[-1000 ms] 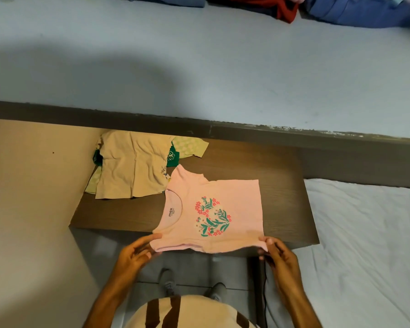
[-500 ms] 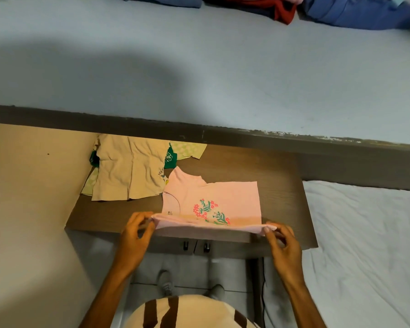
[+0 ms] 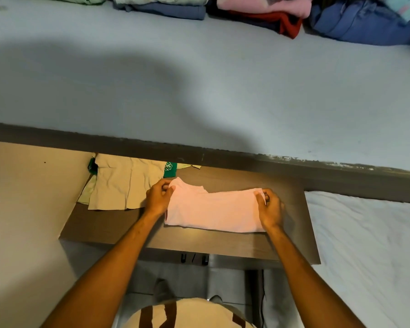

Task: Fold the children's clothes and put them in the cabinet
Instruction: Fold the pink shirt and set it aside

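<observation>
A small pink shirt lies folded in half on the brown wooden table, its flower print hidden inside the fold. My left hand pinches the shirt's far left corner near the sleeve. My right hand pinches its far right corner. To the left of the pink shirt lies a beige garment spread over a green and pale yellow one.
A grey-blue shelf surface stretches beyond the table, with folded clothes stacked along its far edge. A bed with a white sheet sits right of the table. A beige wall is on the left.
Both hands lifted the near hem of the pink shirt and carried it away from me over the top, folding the shirt in half and covering the flower print.
</observation>
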